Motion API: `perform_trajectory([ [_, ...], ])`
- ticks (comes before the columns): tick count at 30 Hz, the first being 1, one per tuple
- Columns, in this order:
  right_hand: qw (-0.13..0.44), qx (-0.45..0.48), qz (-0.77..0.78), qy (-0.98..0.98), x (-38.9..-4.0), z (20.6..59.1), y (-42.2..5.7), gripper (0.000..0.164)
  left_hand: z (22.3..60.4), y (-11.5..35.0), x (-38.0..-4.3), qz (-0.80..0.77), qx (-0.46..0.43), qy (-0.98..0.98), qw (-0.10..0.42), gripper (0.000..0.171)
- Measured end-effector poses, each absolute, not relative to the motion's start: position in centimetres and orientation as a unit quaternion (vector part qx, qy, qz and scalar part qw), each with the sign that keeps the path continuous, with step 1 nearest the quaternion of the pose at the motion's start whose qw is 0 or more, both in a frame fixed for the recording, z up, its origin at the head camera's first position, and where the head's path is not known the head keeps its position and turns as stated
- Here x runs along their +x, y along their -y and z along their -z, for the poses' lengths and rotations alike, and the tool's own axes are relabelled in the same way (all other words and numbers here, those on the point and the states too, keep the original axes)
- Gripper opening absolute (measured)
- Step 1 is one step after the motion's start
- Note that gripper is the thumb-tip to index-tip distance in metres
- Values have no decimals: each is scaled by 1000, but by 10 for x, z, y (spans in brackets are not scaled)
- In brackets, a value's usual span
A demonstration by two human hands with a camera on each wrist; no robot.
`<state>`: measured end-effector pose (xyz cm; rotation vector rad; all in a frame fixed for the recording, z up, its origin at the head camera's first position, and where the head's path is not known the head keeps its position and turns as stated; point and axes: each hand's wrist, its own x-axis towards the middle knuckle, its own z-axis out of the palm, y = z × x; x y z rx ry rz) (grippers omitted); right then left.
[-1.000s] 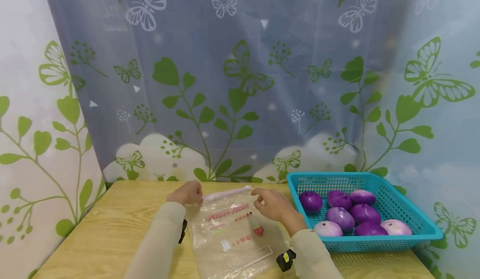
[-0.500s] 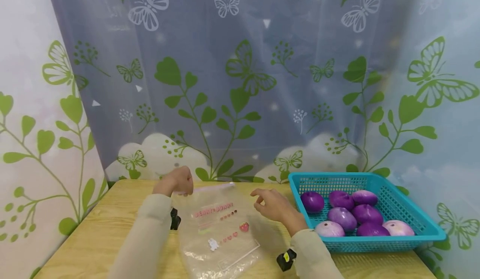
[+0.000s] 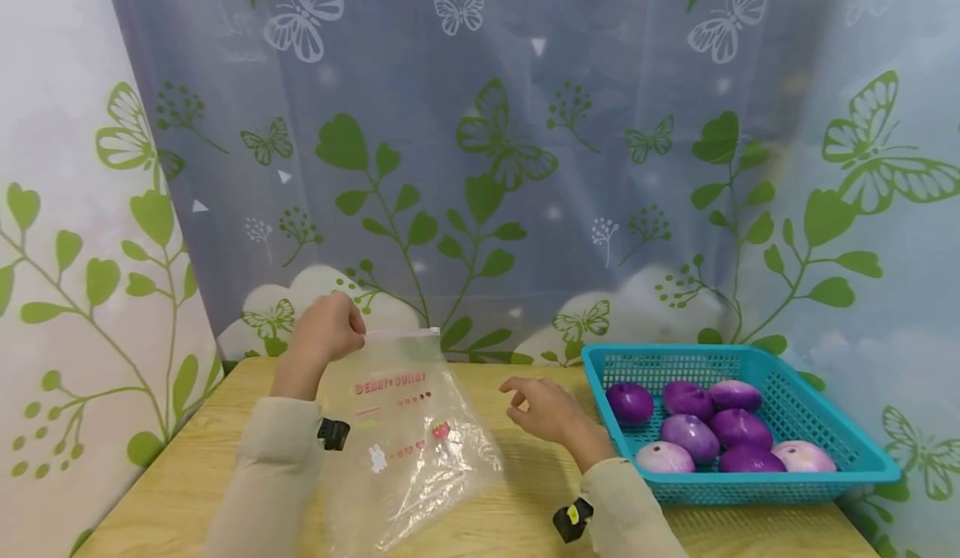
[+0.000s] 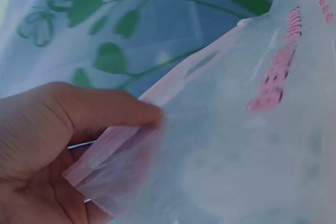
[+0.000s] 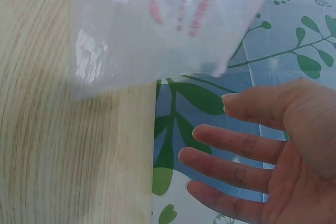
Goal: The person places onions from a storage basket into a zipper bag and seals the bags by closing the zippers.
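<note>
A clear zip bag (image 3: pixel 405 424) with pink lettering, a rabbit and a strawberry print hangs at the left of the table, its pink zip edge uppermost. My left hand (image 3: pixel 326 333) pinches the bag's top left corner. In the left wrist view, the thumb of the left hand (image 4: pixel 79 129) lies over the zip strip, with the other fingers behind the film. My right hand (image 3: pixel 551 412) is apart from the bag, between it and the basket. Its fingers are relaxed and spread, with nothing in them, as the right wrist view of the right hand (image 5: pixel 262 156) shows.
A turquoise plastic basket (image 3: pixel 772 489) stands at the right of the wooden table (image 3: pixel 187 458). Several purple onions (image 3: pixel 690 439) lie in it, two of them paler. A curtain (image 3: pixel 420 166) printed with leaves and butterflies hangs right behind the table.
My left hand has moved left and up, drawing the bag along and lifting its zip edge. The right hand has stayed almost where it was, and the bag is now farther from it.
</note>
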<state>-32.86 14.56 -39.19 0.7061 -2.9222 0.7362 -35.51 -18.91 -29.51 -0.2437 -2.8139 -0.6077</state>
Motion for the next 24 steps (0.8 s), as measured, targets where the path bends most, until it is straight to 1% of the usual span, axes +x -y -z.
perform_trajectory([
  [6, 23, 219, -236, 946, -328, 390, -145, 31, 267, 177, -329, 186, -78, 943, 265, 19],
  [9, 26, 219, -238, 946, -329, 389, -145, 31, 256, 170, -316, 171, -76, 928, 322, 22],
  [14, 31, 220, -237, 946, -329, 389, -147, 31, 252, 153, -298, 147, -97, 913, 368, 23],
  [20, 29, 212, -236, 948, -328, 388, -147, 30, 269, 137, -281, 144, -136, 902, 382, 21],
  [24, 28, 210, -240, 947, -327, 387, -148, 29, 282, 129, -273, 143, -159, 891, 401, 17],
])
